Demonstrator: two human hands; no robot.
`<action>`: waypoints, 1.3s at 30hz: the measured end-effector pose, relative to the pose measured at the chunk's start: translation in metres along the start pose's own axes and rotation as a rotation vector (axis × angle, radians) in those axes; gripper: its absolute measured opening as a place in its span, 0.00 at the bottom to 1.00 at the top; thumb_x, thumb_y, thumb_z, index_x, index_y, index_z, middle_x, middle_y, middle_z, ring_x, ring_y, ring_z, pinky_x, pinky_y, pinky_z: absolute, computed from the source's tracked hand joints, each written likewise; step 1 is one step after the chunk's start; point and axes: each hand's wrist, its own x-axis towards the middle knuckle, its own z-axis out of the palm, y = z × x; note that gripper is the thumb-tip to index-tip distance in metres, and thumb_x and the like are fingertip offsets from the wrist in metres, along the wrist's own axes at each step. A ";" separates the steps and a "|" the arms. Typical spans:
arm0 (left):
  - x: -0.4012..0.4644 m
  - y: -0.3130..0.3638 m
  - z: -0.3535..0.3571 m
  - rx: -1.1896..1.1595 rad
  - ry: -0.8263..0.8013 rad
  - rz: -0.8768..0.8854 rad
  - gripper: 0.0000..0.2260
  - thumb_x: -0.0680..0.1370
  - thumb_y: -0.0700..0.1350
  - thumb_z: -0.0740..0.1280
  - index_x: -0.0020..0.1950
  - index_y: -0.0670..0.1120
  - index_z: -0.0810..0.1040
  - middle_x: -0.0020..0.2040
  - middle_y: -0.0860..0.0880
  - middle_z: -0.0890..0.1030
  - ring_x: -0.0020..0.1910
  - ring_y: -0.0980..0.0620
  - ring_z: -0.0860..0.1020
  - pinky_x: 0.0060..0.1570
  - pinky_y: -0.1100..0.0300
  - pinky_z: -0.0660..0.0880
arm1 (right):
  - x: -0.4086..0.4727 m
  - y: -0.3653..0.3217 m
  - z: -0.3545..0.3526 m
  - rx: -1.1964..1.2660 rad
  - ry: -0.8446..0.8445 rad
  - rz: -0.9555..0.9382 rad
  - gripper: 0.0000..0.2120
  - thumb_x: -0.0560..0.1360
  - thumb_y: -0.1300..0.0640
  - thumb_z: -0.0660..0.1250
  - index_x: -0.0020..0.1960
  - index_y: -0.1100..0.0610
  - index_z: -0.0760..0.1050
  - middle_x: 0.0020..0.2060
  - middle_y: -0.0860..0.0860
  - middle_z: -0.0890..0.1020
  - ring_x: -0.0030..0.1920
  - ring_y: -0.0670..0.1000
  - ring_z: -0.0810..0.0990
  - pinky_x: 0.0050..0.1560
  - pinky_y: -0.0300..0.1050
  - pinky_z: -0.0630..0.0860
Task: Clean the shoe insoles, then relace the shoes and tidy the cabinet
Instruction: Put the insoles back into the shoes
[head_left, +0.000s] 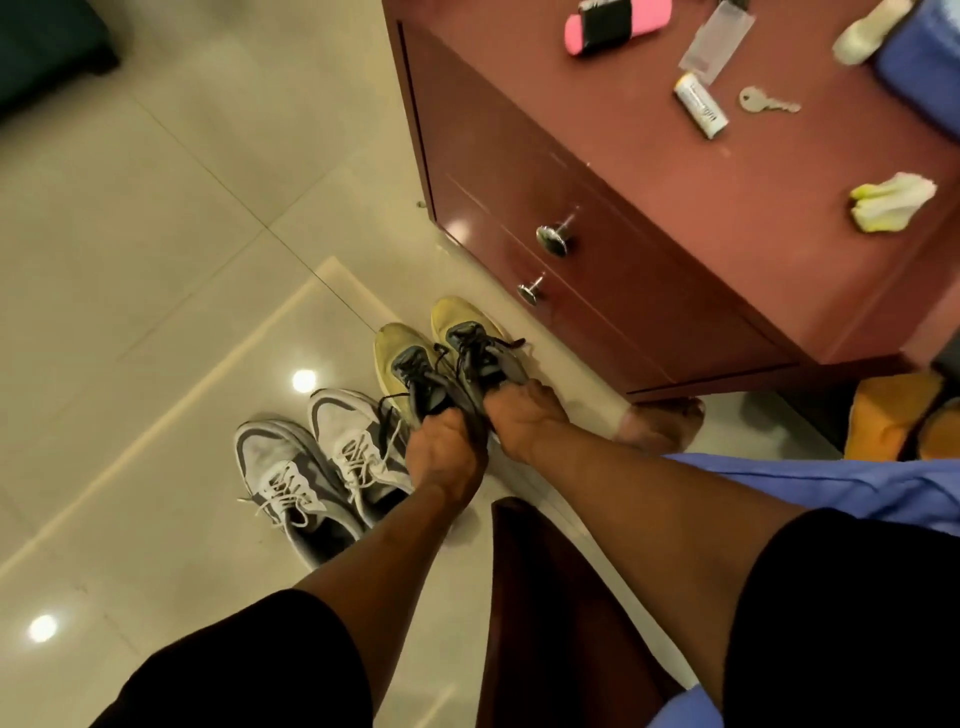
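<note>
Two yellow shoes with dark tongues and black laces sit side by side on the tiled floor in front of the cabinet. My left hand (441, 452) grips the heel of the left yellow shoe (402, 364). My right hand (524, 415) grips the heel of the right yellow shoe (467, 332). A pair of grey and white laced shoes (317, 457) stands to their left. The red-brown cabinet (649, 208) has two drawers with metal knobs, both closed.
On the cabinet top lie a pink and black case (613, 23), a clear packet (717, 41), a small white tube (701, 106), a key (766, 101), a white and yellow cloth (888, 202) and blue fabric (930, 67). My bare foot (660, 421) rests beside the cabinet.
</note>
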 end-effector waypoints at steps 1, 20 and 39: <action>-0.001 0.001 -0.012 0.000 0.016 0.022 0.08 0.78 0.51 0.72 0.49 0.47 0.82 0.43 0.45 0.84 0.43 0.42 0.83 0.41 0.52 0.80 | -0.005 -0.003 -0.008 0.017 0.021 0.001 0.16 0.81 0.62 0.61 0.67 0.59 0.76 0.66 0.58 0.78 0.66 0.62 0.75 0.63 0.53 0.73; -0.124 0.070 -0.221 0.308 0.402 0.439 0.08 0.70 0.50 0.74 0.42 0.46 0.82 0.33 0.49 0.76 0.31 0.43 0.77 0.32 0.58 0.69 | -0.185 -0.023 -0.154 0.009 0.579 -0.262 0.11 0.73 0.53 0.71 0.55 0.52 0.81 0.50 0.55 0.82 0.52 0.59 0.82 0.45 0.47 0.75; -0.303 0.273 -0.284 0.495 0.470 1.122 0.06 0.76 0.56 0.72 0.47 0.54 0.80 0.38 0.55 0.80 0.36 0.57 0.75 0.29 0.64 0.62 | -0.473 0.108 -0.175 0.069 1.047 0.218 0.08 0.69 0.53 0.73 0.48 0.49 0.78 0.38 0.50 0.76 0.38 0.54 0.75 0.38 0.47 0.76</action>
